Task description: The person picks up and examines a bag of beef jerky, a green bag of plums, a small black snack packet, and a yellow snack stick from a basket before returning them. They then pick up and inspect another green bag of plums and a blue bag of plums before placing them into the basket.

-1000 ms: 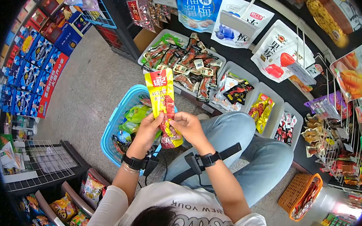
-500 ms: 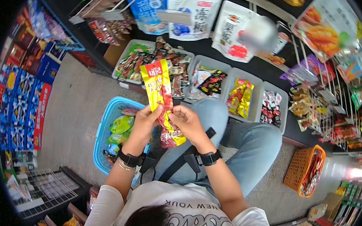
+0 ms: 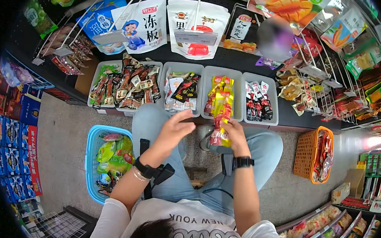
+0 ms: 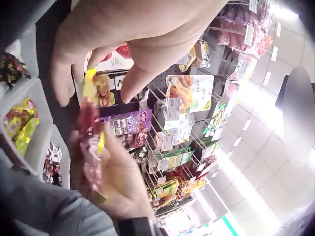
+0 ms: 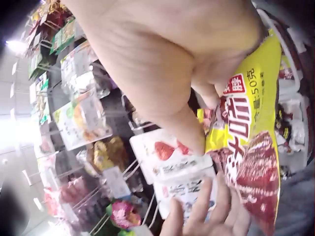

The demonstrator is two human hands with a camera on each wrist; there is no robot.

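My right hand (image 3: 237, 137) pinches a yellow and red snack packet (image 3: 221, 117) by its side, in front of the bins. The packet overlaps a grey bin (image 3: 242, 96) of similar yellow packets in the head view. In the right wrist view the packet (image 5: 253, 132) hangs from the right hand (image 5: 182, 54), its printed face toward the camera. To the left, my left hand (image 3: 175, 129) is apart from the packet, fingers extended and holding nothing. The left wrist view shows the left hand (image 4: 133, 34) above the packet (image 4: 91, 140).
Other bins hold brown-red wrapped snacks (image 3: 130, 85), black and white packets (image 3: 184, 89) and small red-black packets (image 3: 260, 102). A blue basket (image 3: 90, 156) with green packets stands at the left, an orange basket (image 3: 305, 155) at the right. White pouches (image 3: 198, 19) hang above the bins.
The left hand has let go of the packet and moved off from it. My right hand has carried the packet rightward toward the yellow packets' bin. The view has turned right.
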